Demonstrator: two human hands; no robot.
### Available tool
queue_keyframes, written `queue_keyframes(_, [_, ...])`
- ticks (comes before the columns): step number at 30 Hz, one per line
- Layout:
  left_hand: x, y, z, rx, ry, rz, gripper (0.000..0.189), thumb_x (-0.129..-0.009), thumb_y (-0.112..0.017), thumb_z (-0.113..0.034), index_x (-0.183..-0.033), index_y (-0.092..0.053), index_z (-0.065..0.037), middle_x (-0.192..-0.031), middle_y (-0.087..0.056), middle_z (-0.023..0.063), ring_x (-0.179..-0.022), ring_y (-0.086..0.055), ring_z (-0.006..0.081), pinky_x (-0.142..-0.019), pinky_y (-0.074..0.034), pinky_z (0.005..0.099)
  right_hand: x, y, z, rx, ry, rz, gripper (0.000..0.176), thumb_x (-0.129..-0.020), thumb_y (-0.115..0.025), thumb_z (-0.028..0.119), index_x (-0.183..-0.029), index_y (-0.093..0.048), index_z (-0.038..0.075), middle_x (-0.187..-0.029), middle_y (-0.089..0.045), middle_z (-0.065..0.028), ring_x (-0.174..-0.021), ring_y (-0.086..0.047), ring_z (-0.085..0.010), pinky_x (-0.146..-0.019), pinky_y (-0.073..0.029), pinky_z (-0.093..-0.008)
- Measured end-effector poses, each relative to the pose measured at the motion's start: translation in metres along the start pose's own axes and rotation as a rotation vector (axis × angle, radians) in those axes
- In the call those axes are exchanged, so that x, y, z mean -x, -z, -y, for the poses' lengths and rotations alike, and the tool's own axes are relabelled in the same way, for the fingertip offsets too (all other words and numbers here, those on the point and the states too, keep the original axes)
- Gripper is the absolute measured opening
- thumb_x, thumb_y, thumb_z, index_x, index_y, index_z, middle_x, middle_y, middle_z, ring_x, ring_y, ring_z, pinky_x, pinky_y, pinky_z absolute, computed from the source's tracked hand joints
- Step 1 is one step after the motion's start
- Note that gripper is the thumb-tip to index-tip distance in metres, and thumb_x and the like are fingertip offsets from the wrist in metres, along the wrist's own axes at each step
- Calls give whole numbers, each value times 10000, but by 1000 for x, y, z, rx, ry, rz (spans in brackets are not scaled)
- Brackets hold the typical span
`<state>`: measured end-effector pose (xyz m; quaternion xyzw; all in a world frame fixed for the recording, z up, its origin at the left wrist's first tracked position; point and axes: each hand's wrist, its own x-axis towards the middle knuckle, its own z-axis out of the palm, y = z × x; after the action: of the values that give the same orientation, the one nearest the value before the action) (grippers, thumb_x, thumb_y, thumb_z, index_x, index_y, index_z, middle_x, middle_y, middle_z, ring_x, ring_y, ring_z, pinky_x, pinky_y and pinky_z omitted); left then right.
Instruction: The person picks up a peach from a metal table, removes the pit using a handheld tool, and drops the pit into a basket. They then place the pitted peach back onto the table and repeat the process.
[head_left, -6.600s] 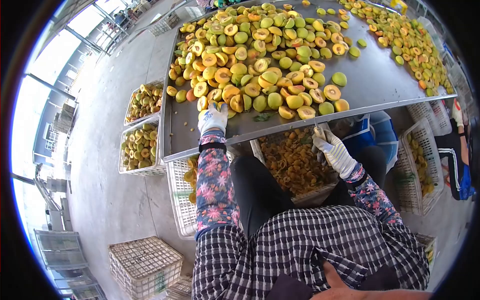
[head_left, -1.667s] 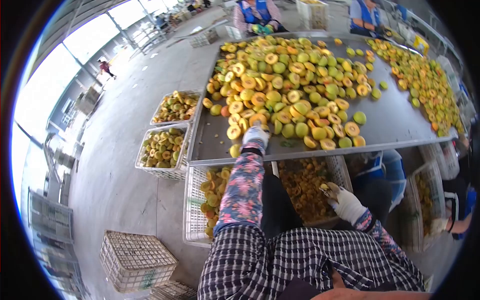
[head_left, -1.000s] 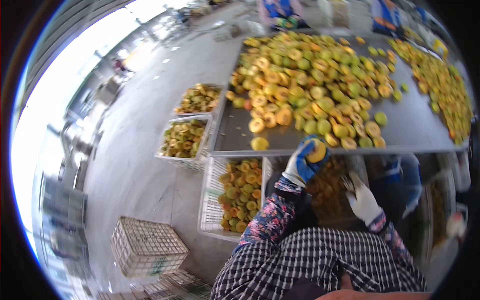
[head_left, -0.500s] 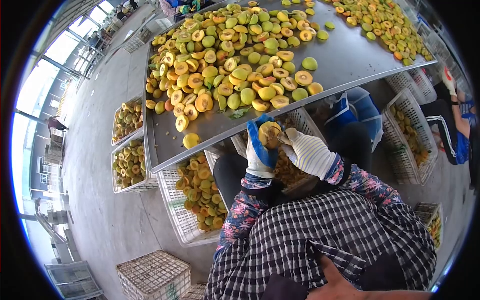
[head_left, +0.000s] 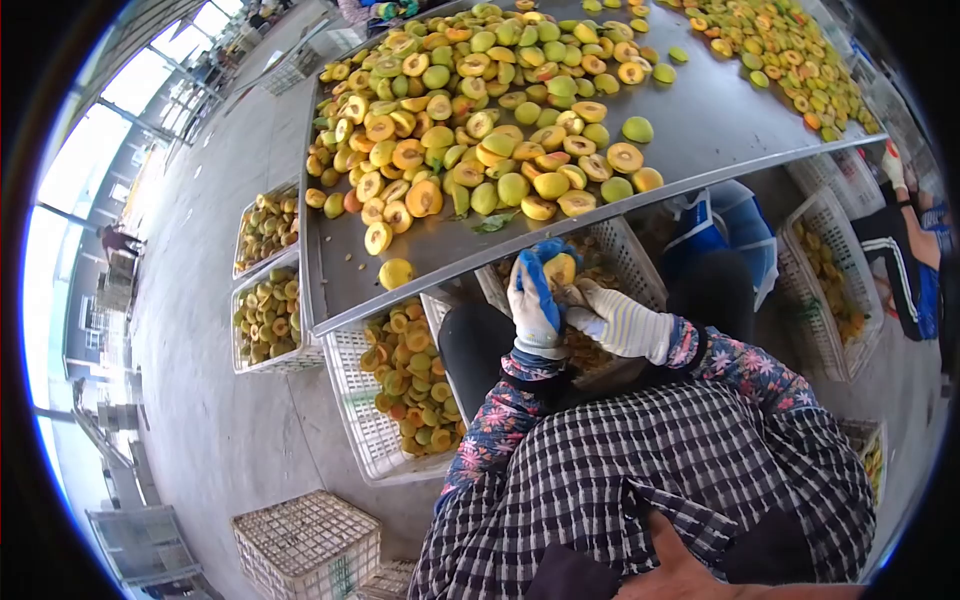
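My left hand (head_left: 537, 302), in a white glove with a blue palm, is closed around a yellow peach half (head_left: 560, 270) just below the table's front edge. My right hand (head_left: 622, 318), in a striped white glove, is closed with its fingertips against the lower side of the fruit. Whatever it grips is hidden. Beneath both hands stands a white crate (head_left: 632, 262) with cut fruit pieces inside. Many halved yellow-green peaches (head_left: 490, 150) lie piled on the metal table (head_left: 700, 140) in front.
White crates of peach halves stand at the left (head_left: 345, 400) and right (head_left: 860, 335). An upturned crate (head_left: 305, 540) sits lower left. A blue bucket (head_left: 735, 235) is under the table. Another person's arm (head_left: 905, 200) shows far right; a bare hand (head_left: 670, 570) crosses the bottom edge.
The peach half has tilted and sits lower in my left hand, showing more yellow flesh. Both hands stay together. The whole view has shifted slightly.
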<state>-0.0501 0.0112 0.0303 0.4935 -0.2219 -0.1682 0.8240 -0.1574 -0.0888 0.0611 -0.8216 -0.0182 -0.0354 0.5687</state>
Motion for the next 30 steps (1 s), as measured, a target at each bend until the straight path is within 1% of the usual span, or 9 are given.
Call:
queue_keyframes(2, [-9,14,-2,-325,-245,186,329,-1034,-415,-236,-1027,-636,9,-969,-686,108,-892,-656,181,-825,-527,323,0,9,-5,150,119,38,343,-986,-532,158,-1290,-524,0,-1238,-595,-178,-1177,-560,-315,-1011,-437,-378])
queue_keyframes(3, [-10,20,8,-22,33,213,297,-1012,-442,-210,-976,-646,3,-922,-687,91,-854,-659,174,-791,-534,309,-2,12,-9,98,131,91,338,-976,-535,143,-1280,-547,-6,-1281,-571,-212,-1210,-536,-366,-1015,-430,-399])
queue_keyframes(8, [-7,20,0,113,181,29,408,-1048,-433,-311,-1021,-676,15,-932,-690,58,-801,-642,119,-722,-523,255,3,7,-8,210,38,-22,333,-998,-505,199,-1239,-536,-29,-1067,-663,-183,-1021,-644,-343,-856,-491,-373])
queue_keyframes(12, [-5,21,29,-30,-89,34,341,-1020,-519,-254,-1072,-650,57,-947,-696,100,-868,-658,150,-780,-542,292,4,7,-23,-256,-275,55,373,-1006,-532,306,-1234,-530,10,-837,-577,-17,-723,-554,-112,-637,-447,-296])
queue_keyframes(14, [-11,24,33,178,141,65,347,-1013,-537,-266,-1058,-657,57,-947,-698,91,-858,-656,140,-774,-539,284,7,18,-10,-396,-476,183,385,-1009,-531,319,-1250,-524,19,-810,-537,15,-698,-495,-57,-614,-422,-267])
queue_keyframes(18, [-19,22,7,181,401,158,370,-1001,-562,-295,-1024,-682,54,-929,-708,73,-799,-649,123,-743,-526,264,9,3,-47,82,76,20,391,-1004,-550,328,-1236,-546,14,-921,-605,-28,-805,-529,-115,-706,-458,-310])
queue_keyframes(21, [-21,23,19,136,393,120,373,-999,-565,-305,-1006,-691,46,-904,-707,63,-777,-643,119,-723,-520,263,14,-10,-62,-154,-84,-57,389,-998,-554,321,-1218,-556,0,-971,-632,-89,-844,-575,-191,-749,-472,-352])
queue_keyframes(25, [-21,21,30,58,352,-7,375,-977,-602,-331,-956,-709,27,-850,-703,51,-728,-621,108,-672,-503,259,8,4,-46,82,33,-34,383,-1010,-502,305,-1227,-551,-8,-941,-652,-197,-839,-637,-341,-740,-484,-405])
queue_keyframes(30, [-26,18,17,-235,564,121,375,-944,-643,-362,-915,-731,2,-782,-684,33,-652,-561,89,-604,-456,249,17,-1,-29,516,66,-68,387,-994,-500,328,-1186,-546,-5,-863,-643,-273,-810,-613,-471,-666,-464,-517])
